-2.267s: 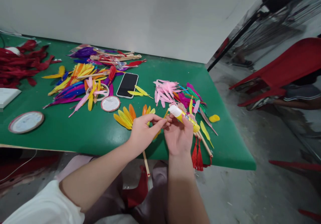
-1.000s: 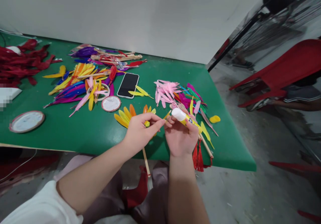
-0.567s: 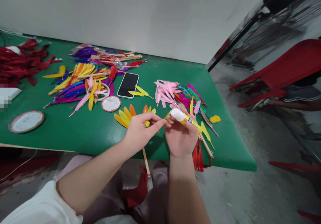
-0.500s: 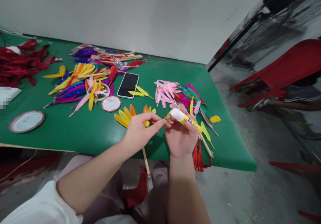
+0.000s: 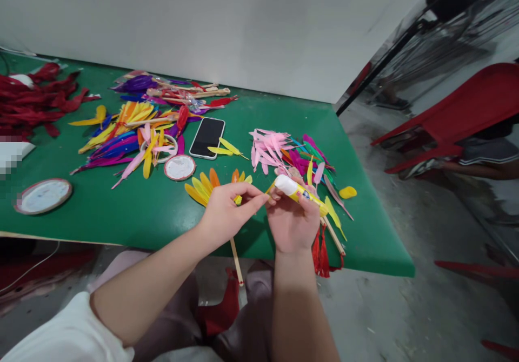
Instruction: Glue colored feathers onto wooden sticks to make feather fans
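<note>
My right hand (image 5: 292,224) is wrapped round a yellow glue stick (image 5: 306,197), its white end pointing up and left. Pinched fingertips of my left hand (image 5: 227,210) hold the end of a small yellow feather (image 5: 271,188), right by the white end; most of that feather is hidden by the right fingers. Beneath my left hand lies a feather fan (image 5: 206,186) of yellow and orange feathers, its wooden stick (image 5: 235,262) reaching past the table edge. A yellow cap (image 5: 347,192) lies right of the glue stick.
Pink feathers (image 5: 270,147) and other loose feathers lie beyond my right hand. A red tassel (image 5: 323,254) hangs at the front edge of the green table (image 5: 377,243). A phone (image 5: 207,138), round discs (image 5: 179,167) and bundled feathers (image 5: 135,114) are further left. A red chair (image 5: 466,113) stands at right.
The glue stick has turned slightly in my right hand. Both hands otherwise keep nearly the same place, and the things on the table have not moved.
</note>
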Demonstrator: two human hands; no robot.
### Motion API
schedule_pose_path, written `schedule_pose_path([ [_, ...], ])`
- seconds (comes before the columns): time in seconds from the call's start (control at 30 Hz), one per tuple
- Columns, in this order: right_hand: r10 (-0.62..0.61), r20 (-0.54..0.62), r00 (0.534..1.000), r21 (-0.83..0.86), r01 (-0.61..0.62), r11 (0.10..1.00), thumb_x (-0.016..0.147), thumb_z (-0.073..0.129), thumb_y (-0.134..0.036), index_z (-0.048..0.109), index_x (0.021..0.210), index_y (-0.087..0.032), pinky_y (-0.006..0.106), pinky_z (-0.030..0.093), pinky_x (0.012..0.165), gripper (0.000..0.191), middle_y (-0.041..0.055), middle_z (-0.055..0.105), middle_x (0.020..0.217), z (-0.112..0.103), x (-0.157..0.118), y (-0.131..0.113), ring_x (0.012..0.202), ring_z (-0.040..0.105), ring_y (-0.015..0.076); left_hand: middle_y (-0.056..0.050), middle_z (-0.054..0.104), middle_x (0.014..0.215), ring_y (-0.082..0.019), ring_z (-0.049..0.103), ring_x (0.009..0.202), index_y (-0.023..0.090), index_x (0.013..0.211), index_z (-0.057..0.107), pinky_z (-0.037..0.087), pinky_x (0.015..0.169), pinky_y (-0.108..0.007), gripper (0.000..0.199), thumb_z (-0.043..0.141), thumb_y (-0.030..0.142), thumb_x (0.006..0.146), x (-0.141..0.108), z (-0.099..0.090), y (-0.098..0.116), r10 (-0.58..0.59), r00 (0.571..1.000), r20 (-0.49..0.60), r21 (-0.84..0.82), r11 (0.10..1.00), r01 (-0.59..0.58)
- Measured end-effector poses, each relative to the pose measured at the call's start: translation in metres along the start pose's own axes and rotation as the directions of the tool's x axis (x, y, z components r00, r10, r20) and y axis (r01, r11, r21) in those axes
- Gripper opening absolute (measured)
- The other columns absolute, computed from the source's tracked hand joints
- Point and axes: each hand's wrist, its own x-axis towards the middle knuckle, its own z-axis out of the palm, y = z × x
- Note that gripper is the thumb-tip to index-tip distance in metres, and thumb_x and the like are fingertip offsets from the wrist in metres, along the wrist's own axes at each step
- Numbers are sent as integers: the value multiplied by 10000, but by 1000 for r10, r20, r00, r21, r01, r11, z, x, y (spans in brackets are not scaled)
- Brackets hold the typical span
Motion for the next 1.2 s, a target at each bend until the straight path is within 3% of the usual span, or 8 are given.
schedule_pose_path([
  [0.2, -35, 4, 999, -25, 35, 999, 642, 544, -199, 599, 806, -233, 212, 436, 527, 176, -10, 612, 721, 1, 0, 0, 611, 534, 101, 18, 589, 554, -73, 477, 486, 159, 616, 620, 377, 463, -187, 143, 580, 258, 711, 1, 1, -1, 20, 1000, -1, 36, 999, -20],
  [0.3, -28, -14, 1000, -66, 27, 997, 624, 568, -191, 608, 798, -216, 207, 442, 528, 180, -7, 620, 724, 0, 1, 1, 616, 541, 100, 13, 596, 561, -82, 492, 515, 163, 618, 625, 391, 493, -195, 137, 582, 248, 716, -1, -1, 1, 88, 996, -22, 79, 993, -86],
  [0.43, -6, -146, 989, -123, -13, 992, 607, 597, -162, 614, 782, -185, 189, 436, 523, 177, -14, 609, 697, -4, 8, 5, 609, 532, 87, 3, 599, 566, -89, 497, 535, 163, 627, 625, 413, 544, -216, 139, 593, 260, 721, -4, -2, 3, 221, 973, -72, 64, 974, -217],
  [0.53, 51, -208, 977, -57, -64, 996, 623, 598, -187, 608, 772, -174, 180, 428, 523, 150, -16, 586, 663, -5, 11, 6, 583, 507, 74, 3, 609, 597, -89, 524, 553, 166, 662, 625, 426, 545, -209, 133, 597, 279, 725, -5, -2, 0, 182, 978, -107, -37, 982, -187],
  [0.77, 143, 74, 987, 132, -152, 980, 672, 552, -303, 571, 738, -210, 187, 381, 485, 116, -25, 494, 580, 1, 1, -2, 542, 437, 83, 1, 631, 616, -107, 584, 595, 161, 705, 621, 473, 594, -216, 162, 594, 319, 728, 3, -5, -9, 72, 979, -192, -119, 988, -97],
  [1.0, 165, 151, 975, 186, -192, 964, 668, 558, -330, 577, 753, -217, 175, 359, 471, 143, -34, 453, 573, 2, -3, 2, 532, 416, 76, 5, 640, 624, -103, 592, 596, 161, 721, 622, 474, 588, -210, 137, 582, 291, 741, 4, -4, -8, 110, 980, -165, -66, 990, -122],
  [1.1, 156, 166, 974, 189, -187, 964, 664, 560, -315, 591, 778, -211, 165, 371, 478, 158, -28, 487, 574, 1, -3, 1, 540, 437, 74, 3, 646, 637, -97, 586, 588, 164, 718, 628, 463, 569, -208, 110, 580, 260, 743, 2, -4, -7, 192, 971, -144, 26, 981, -190],
  [1.2, 135, 146, 980, 163, -159, 974, 670, 544, -298, 593, 782, -208, 174, 399, 496, 152, -17, 548, 593, 0, -3, 0, 549, 472, 79, -2, 653, 648, -95, 578, 597, 163, 701, 631, 450, 583, -218, 71, 588, 207, 736, 0, -3, -7, 365, 927, -90, 174, 922, -346],
])
